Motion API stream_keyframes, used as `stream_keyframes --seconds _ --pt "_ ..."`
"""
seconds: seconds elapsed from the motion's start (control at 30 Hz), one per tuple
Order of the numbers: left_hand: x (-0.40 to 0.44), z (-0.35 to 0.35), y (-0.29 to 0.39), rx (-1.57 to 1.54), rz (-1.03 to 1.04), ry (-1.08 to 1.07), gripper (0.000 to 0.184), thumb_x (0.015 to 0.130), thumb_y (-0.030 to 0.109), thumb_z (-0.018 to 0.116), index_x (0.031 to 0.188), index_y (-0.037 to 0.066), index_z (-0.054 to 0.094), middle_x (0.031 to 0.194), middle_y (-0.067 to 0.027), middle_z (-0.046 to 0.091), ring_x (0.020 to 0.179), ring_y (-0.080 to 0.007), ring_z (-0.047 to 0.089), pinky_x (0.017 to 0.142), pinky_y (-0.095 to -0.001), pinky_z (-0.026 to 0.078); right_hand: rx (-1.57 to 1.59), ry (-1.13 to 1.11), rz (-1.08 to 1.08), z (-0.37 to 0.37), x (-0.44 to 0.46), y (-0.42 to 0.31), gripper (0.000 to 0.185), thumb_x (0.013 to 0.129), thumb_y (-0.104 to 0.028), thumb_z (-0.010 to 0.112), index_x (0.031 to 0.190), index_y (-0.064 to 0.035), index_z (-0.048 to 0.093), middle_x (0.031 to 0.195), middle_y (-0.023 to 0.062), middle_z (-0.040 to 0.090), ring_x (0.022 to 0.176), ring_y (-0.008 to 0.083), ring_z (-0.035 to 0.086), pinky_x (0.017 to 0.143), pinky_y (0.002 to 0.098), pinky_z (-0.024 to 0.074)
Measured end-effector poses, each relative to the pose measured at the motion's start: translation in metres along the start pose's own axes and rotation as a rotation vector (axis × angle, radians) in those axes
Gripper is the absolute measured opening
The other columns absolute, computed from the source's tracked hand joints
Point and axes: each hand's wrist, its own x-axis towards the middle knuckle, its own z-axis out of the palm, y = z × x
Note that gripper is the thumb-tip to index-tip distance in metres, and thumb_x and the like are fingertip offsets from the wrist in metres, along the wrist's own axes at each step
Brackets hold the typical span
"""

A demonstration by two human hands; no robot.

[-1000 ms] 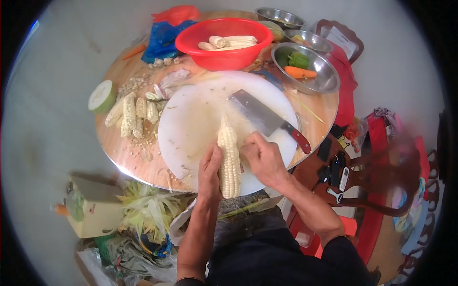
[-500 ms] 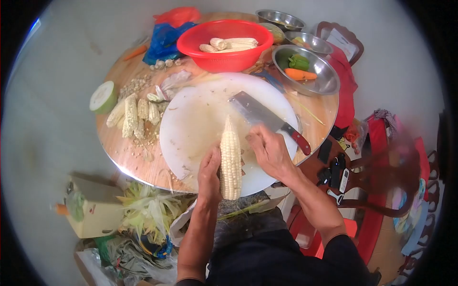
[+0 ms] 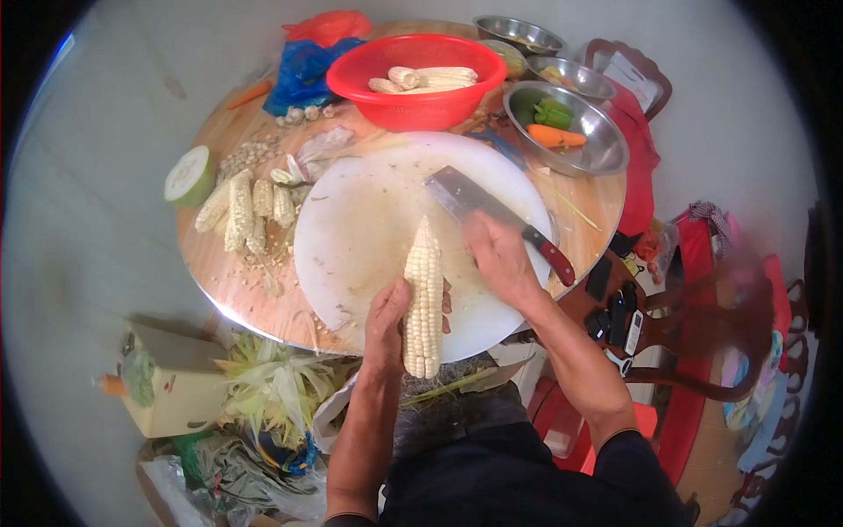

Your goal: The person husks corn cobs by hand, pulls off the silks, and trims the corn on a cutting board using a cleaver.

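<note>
My left hand (image 3: pixel 386 321) is wrapped around a husked ear of corn (image 3: pixel 423 307), its pointed tip facing away from me. Some of that hand's fingertips show past the ear's right side. To the right of the ear, my right hand (image 3: pixel 502 259) hovers over the round white cutting board (image 3: pixel 351 202) with its fingers curled together. Anything inside those fingers is hidden. Just beyond it lies a cleaver (image 3: pixel 479 198) with a dark red handle, flat on the board's right side.
A red basin (image 3: pixel 395 110) of husked corn stands behind the board, with a steel bowl (image 3: pixel 597 158) of carrot and green pepper to its right. Several corn pieces (image 3: pixel 239 211) and a cut gourd (image 3: pixel 190 176) lie left. Corn husks (image 3: pixel 272 378) fill the floor area below the table.
My right hand has moved slightly up and right, away from the ear, toward the cleaver. The corn in my left hand has shifted slightly toward me.
</note>
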Motion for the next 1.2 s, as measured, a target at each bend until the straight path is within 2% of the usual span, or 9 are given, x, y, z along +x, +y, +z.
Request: stream_keyframes --seconds 0.33,0.47,0.53,0.63,0.87,0.97,1.03,1.13,1.2 --pt "0.001 0.001 0.002 0.078 -0.067 0.092 0.055 0.109 0.044 0.039 0.12 -0.005 0.061 0.089 -0.0141 0.068 0.072 -0.0195 0.065 0.063 -0.0316 0.053 -0.273 -0.058 -0.447 0.01 -0.022 -0.017 0.017 0.099 -0.016 0.06 0.091 -0.0018 0.062 0.074 0.0193 0.062 0.066 0.0413 0.063 0.058 0.0436 0.0491" --pt "0.008 0.008 0.008 -0.079 -0.089 0.2 0.057 0.11 0.045 0.035 0.12 -0.005 0.062 0.087 -0.0131 0.067 0.07 -0.0199 0.064 0.064 -0.0315 0.052 -0.153 -0.129 -0.449 0.002 -0.048 -0.015 0.016 0.1 -0.014 0.059 0.09 -0.0016 0.062 0.074 0.0202 0.062 0.065 0.0404 0.064 0.058 0.0427 0.049" --pt "0.012 0.005 0.006 -0.173 -0.095 0.191 0.059 0.11 0.046 0.033 0.119 -0.005 0.062 0.086 -0.0126 0.067 0.07 -0.0198 0.063 0.068 -0.0317 0.052 -0.116 -0.111 -0.167 -0.002 -0.054 -0.014 0.016 0.1 -0.013 0.06 0.089 -0.0016 0.061 0.073 0.0208 0.062 0.066 0.0398 0.065 0.058 0.0422 0.0493" --pt "0.011 0.011 0.006 -0.104 -0.08 0.2 0.06 0.11 0.046 0.033 0.122 -0.005 0.062 0.091 -0.0126 0.067 0.077 -0.02 0.064 0.072 -0.0319 0.053 -0.064 -0.135 -0.121 0.002 -0.052 -0.026 0.016 0.101 -0.015 0.061 0.091 -0.0019 0.059 0.073 0.0213 0.062 0.066 0.0396 0.065 0.059 0.0427 0.0495" --pt "0.012 0.013 0.003 -0.122 -0.049 0.252 0.061 0.109 0.047 0.037 0.128 -0.005 0.061 0.102 -0.0121 0.066 0.09 -0.0214 0.064 0.078 -0.0322 0.054 -0.288 -0.16 -0.338 0.02 -0.059 -0.022 0.021 0.099 -0.021 0.065 0.093 -0.002 0.059 0.073 0.0212 0.062 0.068 0.0405 0.064 0.06 0.0457 0.0488" --pt "0.012 -0.005 0.011 -0.262 -0.08 0.304 0.058 0.109 0.046 0.039 0.131 -0.004 0.057 0.105 -0.013 0.065 0.093 -0.0226 0.064 0.082 -0.0341 0.054 -0.237 -0.23 -0.425 0.019 -0.071 -0.012 0.027 0.101 -0.02 0.064 0.083 -0.0029 0.054 0.067 0.0101 0.057 0.055 0.0271 0.059 0.052 0.0367 0.0425" --pt "0.017 -0.011 0.031 -0.205 0.083 0.324 0.054 0.109 0.044 0.039 0.135 -0.002 0.052 0.108 -0.0143 0.064 0.096 -0.0244 0.063 0.086 -0.0374 0.054 0.228 -0.138 0.12 0.017 -0.077 -0.011 0.032 0.106 -0.028 0.058 0.082 -0.007 0.054 0.068 0.0004 0.052 0.05 0.0134 0.046 0.047 0.0301 0.0351" --pt "0.017 -0.024 0.068 -0.266 0.25 0.259 0.051 0.11 0.04 0.037 0.134 -0.003 0.049 0.108 -0.0164 0.062 0.097 -0.0278 0.062 0.091 -0.0423 0.053 0.599 -0.089 0.52 0.015 -0.069 -0.036 0.032 0.108 -0.033 0.051 0.086 -0.0105 0.054 0.071 -0.0049 0.047 0.055 0.0056 0.038 0.05 0.0239 0.0307" --pt "0.008 -0.032 0.098 -0.218 0.307 0.207 0.05 0.111 0.04 0.037 0.133 -0.004 0.048 0.107 -0.0175 0.061 0.096 -0.028 0.062 0.091 -0.0425 0.053 0.63 -0.107 0.558 0.026 -0.068 -0.05 0.026 0.107 -0.031 0.051 0.09 -0.0116 0.054 0.073 -0.0028 0.047 0.059 0.0063 0.042 0.053 0.0241 0.0325"
